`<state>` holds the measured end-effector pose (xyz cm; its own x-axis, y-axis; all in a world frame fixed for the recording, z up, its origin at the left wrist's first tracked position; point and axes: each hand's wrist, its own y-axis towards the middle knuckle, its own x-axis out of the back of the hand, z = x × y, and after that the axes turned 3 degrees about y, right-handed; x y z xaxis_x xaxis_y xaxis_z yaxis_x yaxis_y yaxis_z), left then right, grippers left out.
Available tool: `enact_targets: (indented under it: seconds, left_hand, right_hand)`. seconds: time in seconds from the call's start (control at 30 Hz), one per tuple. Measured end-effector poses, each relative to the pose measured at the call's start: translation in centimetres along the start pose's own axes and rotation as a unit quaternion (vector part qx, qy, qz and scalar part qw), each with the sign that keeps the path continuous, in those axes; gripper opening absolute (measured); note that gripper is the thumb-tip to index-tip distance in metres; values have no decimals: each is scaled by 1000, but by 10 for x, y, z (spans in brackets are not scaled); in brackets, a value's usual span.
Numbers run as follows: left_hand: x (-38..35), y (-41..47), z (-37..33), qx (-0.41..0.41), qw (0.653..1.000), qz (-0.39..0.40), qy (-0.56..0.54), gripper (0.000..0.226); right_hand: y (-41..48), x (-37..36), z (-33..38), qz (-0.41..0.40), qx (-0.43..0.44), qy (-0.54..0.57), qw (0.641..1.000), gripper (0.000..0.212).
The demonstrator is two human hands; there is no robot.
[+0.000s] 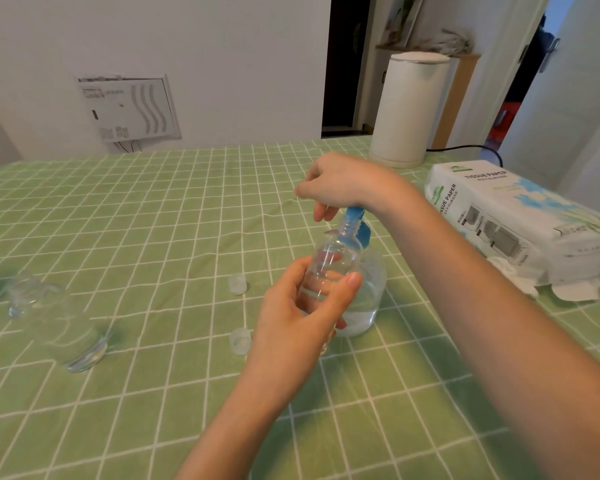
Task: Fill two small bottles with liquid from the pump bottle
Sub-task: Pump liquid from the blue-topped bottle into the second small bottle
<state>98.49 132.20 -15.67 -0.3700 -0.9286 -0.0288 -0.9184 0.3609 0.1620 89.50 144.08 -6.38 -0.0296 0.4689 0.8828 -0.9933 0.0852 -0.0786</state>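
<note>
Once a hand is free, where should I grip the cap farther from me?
Pinch the far cap by its round side wall, coming straight down from above. It is short, seems to sit flat on the cloth, and nothing touches it.

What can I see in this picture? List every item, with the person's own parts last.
small bottle: 1, clear, held with its neck at the pump spout
pump bottle: 1, clear with blue pump head, table centre, behind the small bottle
second bottle: 1, clear, lying on its side, table left
caps: 2, clear, on the cloth left of the small bottle
tablecloth: 1, green with white checks
kettle: 1, white, far right of table
tissue paper pack: 1, white with blue print, table right
loose tissues: white, beside the pack, count unclear
wall panel: 1, white, back wall
left grip: curled round the small bottle
right grip: curled over the blue pump head
</note>
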Motion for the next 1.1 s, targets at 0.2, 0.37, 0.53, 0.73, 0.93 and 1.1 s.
enact_targets:
  seconds: [0.2, 0.37, 0.53, 0.73, 0.93, 1.1]
  left_hand:
    - [0, -1, 1, 4, 1000, -2, -1, 34]
    - [1, -2, 2, 11, 1000, -5, 8, 34]
    - [1, -2, 3, 6, 1000, -4, 10, 32]
    - [0, 0, 0, -1, 1000, 0, -1, 32]
    - [-1, -1, -1, -1, 1000, 1, 1, 33]
    - [0, -2, 0, 7, 1000, -2, 0, 35]
  right_hand:
    - [1, -4, -3, -9, 1, -5, 1000, 34]
    - [1, -10, -7, 8, -11, -2, 1000, 35]
    - [0, -9, -6, 8, -7, 9, 1000, 34]
    - [0, 1, -1, -10, 8, 8, 1000, 32]
    - [-3, -1, 0, -11, 19, 3, 1000, 33]
    - [-2, -6, -3, 4, 7, -7, 1000, 33]
